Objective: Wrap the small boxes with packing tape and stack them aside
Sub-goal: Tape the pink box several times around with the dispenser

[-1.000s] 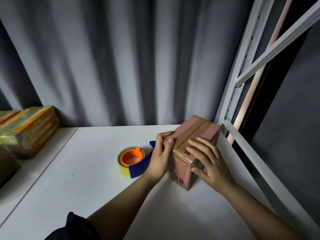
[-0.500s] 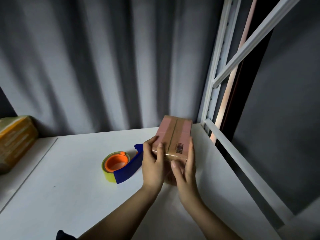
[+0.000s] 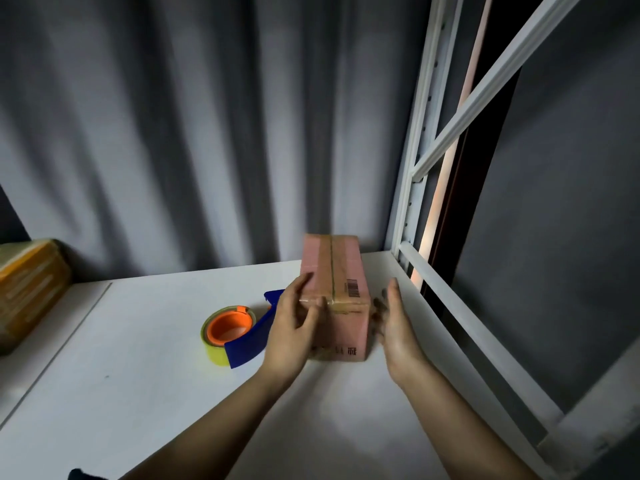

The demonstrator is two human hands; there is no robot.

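Since half a second ago you have let the small box [image 3: 334, 299] down onto the table [image 3: 145, 382], and your right hand [image 3: 393, 327] has come off its near end and swung out to the right side. Your left hand [image 3: 294, 327] stays at the box's left near corner, where it was.

That left hand has its fingers loosely bent, the fingertips touching the top near edge and the taped end face; it touches rather than clamps, so count that grip as open. Your right hand is flat and straight-fingered, palm turned toward the box's right side; it sits just beside that face, and motion blur keeps you from telling whether it touches.

You have the box lying lengthwise, its long axis running away from you, toward the far right part of the table near the back edge and the white shelf frame [image 3: 412, 216]. Clear tape runs along the top seam, and a barcode shows on the top face.

Your tape dispenser [image 3: 235, 330], with its orange hub, yellowish roll and blue handle, rests on the table just left of your left hand. Wrapped boxes [image 3: 27, 289] sit well apart at the far left edge.
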